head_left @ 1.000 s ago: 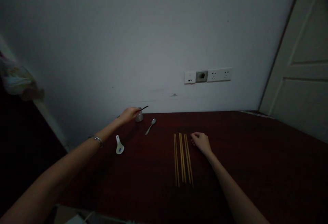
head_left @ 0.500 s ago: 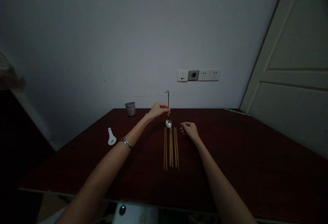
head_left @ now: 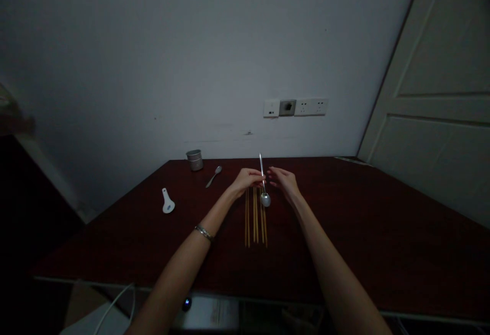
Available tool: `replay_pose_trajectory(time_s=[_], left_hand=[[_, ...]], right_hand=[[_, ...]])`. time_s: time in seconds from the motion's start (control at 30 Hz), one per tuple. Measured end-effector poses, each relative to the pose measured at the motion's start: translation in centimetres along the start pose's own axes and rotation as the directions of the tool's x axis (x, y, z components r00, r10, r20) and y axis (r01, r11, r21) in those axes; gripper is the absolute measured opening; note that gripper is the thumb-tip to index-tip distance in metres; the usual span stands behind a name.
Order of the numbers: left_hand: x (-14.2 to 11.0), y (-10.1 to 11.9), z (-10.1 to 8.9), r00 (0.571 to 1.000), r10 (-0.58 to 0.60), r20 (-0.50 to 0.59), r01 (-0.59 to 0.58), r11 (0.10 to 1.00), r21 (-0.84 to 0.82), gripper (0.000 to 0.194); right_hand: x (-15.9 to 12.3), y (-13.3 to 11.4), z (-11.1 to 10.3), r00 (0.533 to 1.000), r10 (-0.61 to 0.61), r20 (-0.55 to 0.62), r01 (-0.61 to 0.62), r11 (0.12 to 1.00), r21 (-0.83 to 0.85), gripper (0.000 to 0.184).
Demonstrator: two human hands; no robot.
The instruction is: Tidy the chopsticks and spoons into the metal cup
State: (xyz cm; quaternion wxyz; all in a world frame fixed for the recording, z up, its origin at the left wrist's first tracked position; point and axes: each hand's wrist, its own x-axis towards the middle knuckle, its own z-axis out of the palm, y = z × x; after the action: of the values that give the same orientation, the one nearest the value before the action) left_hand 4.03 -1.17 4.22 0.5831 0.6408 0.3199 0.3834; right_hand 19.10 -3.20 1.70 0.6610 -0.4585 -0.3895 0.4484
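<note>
My left hand (head_left: 247, 179) pinches the handle of a metal spoon (head_left: 263, 184), which hangs bowl-down above the far ends of several wooden chopsticks (head_left: 254, 216) laid side by side on the dark red table (head_left: 363, 233). My right hand (head_left: 282, 181) is right beside the spoon with its fingers curled toward the handle; I cannot tell whether they touch it. A bracelet is on my left wrist.
A small metal cup (head_left: 195, 160) stands at the table's far edge by the wall. A second metal spoon (head_left: 213, 176) lies near it, and a white ceramic spoon (head_left: 167, 201) lies to the left. Wall sockets (head_left: 295, 106) and a door (head_left: 440, 95) are behind.
My left hand carried the spoon from near the cup to over the chopsticks and lowered it toward me. My right hand lifted off the table and closed in on the spoon.
</note>
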Motion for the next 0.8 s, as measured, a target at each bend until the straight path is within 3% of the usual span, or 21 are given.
replay_pose_trajectory(time_s=[0.3, 0.43, 0.8], left_hand=[[-0.2, -1.3, 1.4, 0.996, -0.036, 0.077, 0.035, 0.999, 0.011, 0.015], [-0.5, -1.3, 1.8, 0.995, -0.050, 0.083, 0.049, 0.999, 0.005, 0.016], [-0.2, -2.4, 1.5, 0.991, -0.099, 0.090, 0.098, 0.995, 0.014, 0.012]], right_hand=[[0.3, 0.9, 0.4, 0.997, -0.066, 0.041, 0.065, 0.998, 0.024, 0.032], [0.0, 0.2, 0.3, 0.999, -0.036, 0.024, 0.034, 0.996, 0.083, 0.029], [0.5, 0.7, -0.1, 0.998, -0.060, 0.028, 0.061, 0.998, -0.016, 0.029]])
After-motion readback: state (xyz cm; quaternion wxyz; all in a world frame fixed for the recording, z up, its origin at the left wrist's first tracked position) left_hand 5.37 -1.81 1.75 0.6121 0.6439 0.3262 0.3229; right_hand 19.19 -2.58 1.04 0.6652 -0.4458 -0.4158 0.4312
